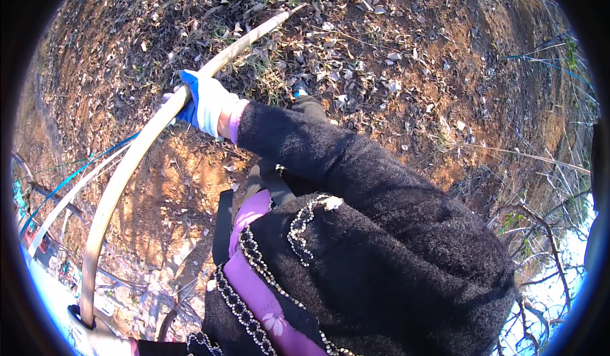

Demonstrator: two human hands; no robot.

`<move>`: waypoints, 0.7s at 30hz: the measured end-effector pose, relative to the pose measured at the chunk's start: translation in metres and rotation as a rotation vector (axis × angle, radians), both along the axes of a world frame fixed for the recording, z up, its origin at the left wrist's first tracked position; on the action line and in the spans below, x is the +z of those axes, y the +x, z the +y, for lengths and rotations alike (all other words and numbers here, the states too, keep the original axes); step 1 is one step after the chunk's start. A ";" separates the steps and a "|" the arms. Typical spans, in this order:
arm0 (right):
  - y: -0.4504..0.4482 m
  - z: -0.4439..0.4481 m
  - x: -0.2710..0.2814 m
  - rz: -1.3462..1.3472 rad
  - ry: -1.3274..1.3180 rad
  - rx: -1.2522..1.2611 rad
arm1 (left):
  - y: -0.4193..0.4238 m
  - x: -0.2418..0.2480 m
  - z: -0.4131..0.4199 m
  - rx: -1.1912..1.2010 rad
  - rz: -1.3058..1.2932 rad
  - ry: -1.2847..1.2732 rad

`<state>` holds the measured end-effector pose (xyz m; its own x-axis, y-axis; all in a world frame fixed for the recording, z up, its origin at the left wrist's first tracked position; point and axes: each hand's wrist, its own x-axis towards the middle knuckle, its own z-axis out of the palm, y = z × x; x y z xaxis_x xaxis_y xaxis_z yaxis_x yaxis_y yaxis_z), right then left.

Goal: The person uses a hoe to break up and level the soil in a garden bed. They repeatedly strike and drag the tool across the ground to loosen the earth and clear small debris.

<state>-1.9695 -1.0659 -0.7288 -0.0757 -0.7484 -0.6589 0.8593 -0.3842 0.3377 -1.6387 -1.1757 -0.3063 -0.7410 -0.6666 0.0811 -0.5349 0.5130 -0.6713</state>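
Observation:
A long pale wooden pole (pixel 121 172), bent-looking in the wide view, runs from the lower left to the top middle and narrows to a thin tip. My right hand (pixel 205 101), in a white and blue glove, is shut around its upper part. At the lower left edge my left hand (pixel 102 340) closes on the pole's near end, beside a dark band around the wood; glare and the picture's rim hide most of its fingers. Both arms wear dark fuzzy sleeves with pink cuffs.
Dry leaves and grass tufts cover reddish soil (pixel 429 117). A shoe (pixel 300 89) shows beyond my right forearm. Bare branches (pixel 548 232) stand at the lower right. Blue and white strips (pixel 78 172) and more branches lie at the left. A black strap (pixel 222 227) hangs by my jacket.

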 end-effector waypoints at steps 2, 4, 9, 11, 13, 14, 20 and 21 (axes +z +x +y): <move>-0.009 0.023 -0.020 0.061 0.095 0.009 | -0.011 -0.025 -0.003 0.004 0.007 0.095; -0.018 0.037 -0.043 0.046 0.267 0.029 | -0.025 -0.055 0.002 0.059 -0.003 0.176; -0.013 0.097 -0.093 -0.094 0.450 -0.026 | -0.064 -0.114 0.040 0.248 -0.104 0.429; -0.019 0.124 -0.109 -0.072 0.592 -0.040 | -0.078 -0.138 0.058 0.180 -0.177 0.458; -0.036 0.157 -0.126 -0.102 0.531 -0.081 | -0.088 -0.159 0.083 0.133 -0.283 0.378; -0.045 0.171 -0.135 -0.034 0.512 -0.181 | -0.093 -0.168 0.095 0.071 -0.294 0.382; -0.095 0.241 -0.167 -0.058 0.166 -0.556 | -0.136 -0.181 0.137 -0.383 -0.203 0.437; -0.097 0.250 -0.169 -0.082 0.076 -0.586 | -0.143 -0.179 0.143 -0.347 -0.212 0.501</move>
